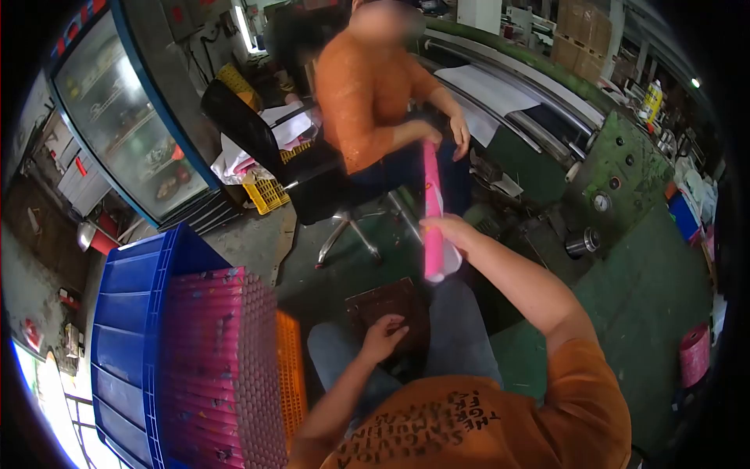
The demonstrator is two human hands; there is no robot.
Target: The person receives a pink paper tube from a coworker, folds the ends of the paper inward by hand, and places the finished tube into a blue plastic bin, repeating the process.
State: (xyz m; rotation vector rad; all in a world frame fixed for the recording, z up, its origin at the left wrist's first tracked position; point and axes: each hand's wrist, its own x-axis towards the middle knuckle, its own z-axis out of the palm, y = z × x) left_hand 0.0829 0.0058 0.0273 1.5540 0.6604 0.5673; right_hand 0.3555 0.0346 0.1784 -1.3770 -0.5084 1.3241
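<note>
My right hand (449,233) is closed around the lower part of a pink rolled sheet (433,184), which stands nearly upright before me. White shows at the roll's lower end, where a loose edge flares out. The roll's upper end meets the hand (424,133) of a person in an orange top, seated across from me. Over my lap, my left hand (384,338) is loosely curled, thumb and fingers apart, with nothing visible in it. Just beyond it lies a dark brown, box-like surface (383,301).
On my left, a blue crate (125,336) lies tipped on its side, holding many stacked pink rolls (207,352). An orange crate (291,367) stands beside it. A green machine (625,168) with long rollers is at the right; a black office chair (242,117) stands behind the person.
</note>
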